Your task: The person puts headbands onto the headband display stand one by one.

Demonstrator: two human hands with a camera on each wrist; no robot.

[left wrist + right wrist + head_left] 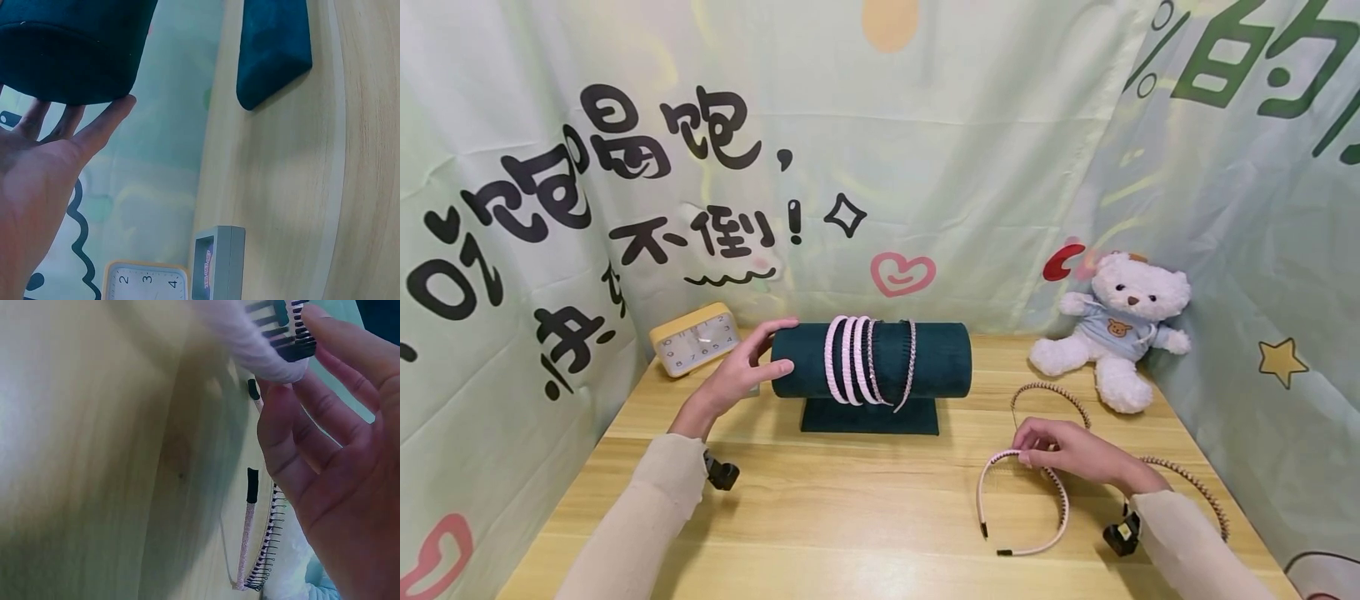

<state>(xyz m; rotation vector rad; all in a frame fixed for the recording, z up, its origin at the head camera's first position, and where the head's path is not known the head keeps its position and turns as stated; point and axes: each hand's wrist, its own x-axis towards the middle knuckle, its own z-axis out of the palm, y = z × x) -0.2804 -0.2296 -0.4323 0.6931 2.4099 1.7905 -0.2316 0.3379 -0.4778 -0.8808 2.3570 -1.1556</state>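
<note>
A dark green velvet headband stand [943, 358] is a horizontal roll on a flat base [870, 418]. Several pink and thin glittery headbands [847, 362] circle its middle and left part. My left hand [747, 362] grips the roll's left end, thumb at the front and fingers over the top; the left wrist view shows the fingertips at the end's rim. To the right of the stand, my right hand [1067, 450] pinches a pale pink headband [981, 496] by its top, the black-tipped ends pointing toward me. Dark comb teeth line its inside in the right wrist view.
Two more toothed headbands lie on the right, one behind my right hand [1052, 388] and one by the sleeve [1198, 482]. A white teddy bear [1120, 327] sits at the back right. A yellow clock [697, 339] and a small grey box [235, 262] stand left of the stand.
</note>
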